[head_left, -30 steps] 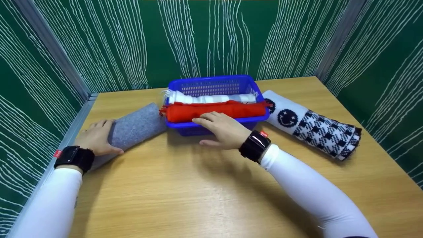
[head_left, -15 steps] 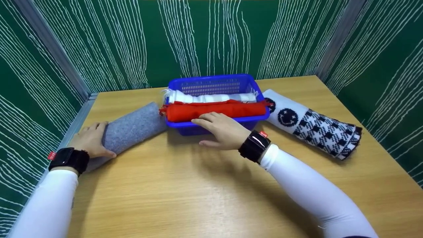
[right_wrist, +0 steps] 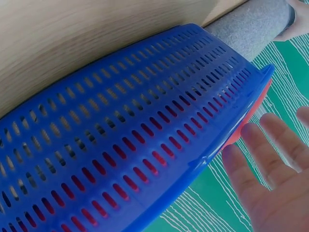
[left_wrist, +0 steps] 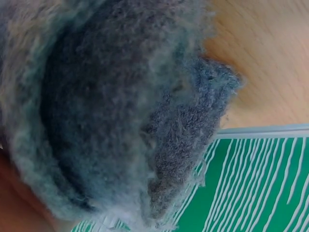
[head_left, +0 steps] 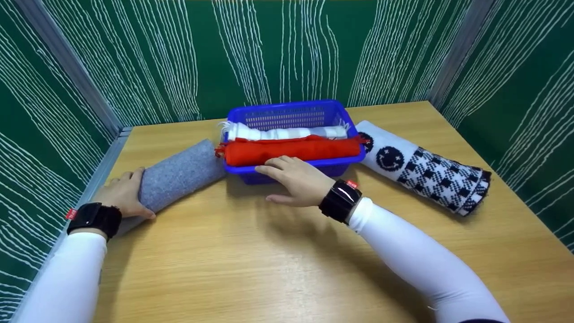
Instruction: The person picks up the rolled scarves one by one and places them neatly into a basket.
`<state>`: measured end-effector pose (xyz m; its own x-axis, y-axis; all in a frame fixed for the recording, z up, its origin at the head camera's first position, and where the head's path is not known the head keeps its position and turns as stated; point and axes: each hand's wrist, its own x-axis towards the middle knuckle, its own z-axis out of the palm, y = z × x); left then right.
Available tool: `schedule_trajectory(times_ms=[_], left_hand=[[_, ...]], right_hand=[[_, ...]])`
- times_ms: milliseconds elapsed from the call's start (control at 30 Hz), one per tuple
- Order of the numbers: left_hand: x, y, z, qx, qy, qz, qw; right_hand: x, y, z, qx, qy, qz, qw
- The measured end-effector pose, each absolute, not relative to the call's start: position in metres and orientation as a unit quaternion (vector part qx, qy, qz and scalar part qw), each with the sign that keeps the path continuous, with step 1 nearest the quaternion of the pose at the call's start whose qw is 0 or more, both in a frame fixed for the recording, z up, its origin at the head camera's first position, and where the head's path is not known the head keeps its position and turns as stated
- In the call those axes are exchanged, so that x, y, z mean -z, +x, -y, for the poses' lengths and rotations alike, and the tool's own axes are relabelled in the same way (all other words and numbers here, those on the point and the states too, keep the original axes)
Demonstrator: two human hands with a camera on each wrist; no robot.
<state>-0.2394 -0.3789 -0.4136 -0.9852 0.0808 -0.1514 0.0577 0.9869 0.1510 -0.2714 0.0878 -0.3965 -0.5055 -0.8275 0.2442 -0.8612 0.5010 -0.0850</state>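
At the left, my left hand (head_left: 119,195) grips the near part of a rolled grey scarf (head_left: 179,172), thumb on the near side and fingers over the far side. The scarf's open rolled end (left_wrist: 101,101) fills much of the left wrist view. My right hand (head_left: 301,183) hovers at the front rim of a blue plastic basket (head_left: 291,106), its fingers loosely extended and holding nothing. In the basket lie a rolled red scarf (head_left: 291,150) and, behind it, a rolled white and grey scarf (head_left: 287,133). The right wrist view shows fingertips (right_wrist: 234,151) close to the rim.
A rolled black and white scarf (head_left: 421,168) with smiley faces lies on the wooden table (head_left: 278,264) right of the basket. Green walls (head_left: 287,49) with white lines enclose the back and sides. A grey metal edge (head_left: 105,154) runs along the left.
My left hand has slid down and left along the grey scarf towards its near end. My right hand has shifted slightly left over the basket's front rim. The basket and scarves look unmoved.
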Motion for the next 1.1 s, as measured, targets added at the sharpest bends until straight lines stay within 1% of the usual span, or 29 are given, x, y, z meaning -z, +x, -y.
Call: schedule_trajectory(times_ms=[200, 733, 1100], left_hand=[[0.415, -0.242, 0.381, -0.076, 0.045, -0.992, 0.087], [0.417, -0.242, 0.382, -0.092, 0.033, -0.991, 0.094], [0.417, -0.24, 0.382, -0.09, 0.037, -0.991, 0.092]], right_hand=[[0.395, -0.27, -0.084, -0.101, 0.493, 0.86, 0.084], [0.396, -0.27, -0.074, -0.095, 0.507, 0.852, 0.092], [0.395, -0.269, -0.062, -0.088, 0.509, 0.853, 0.081]])
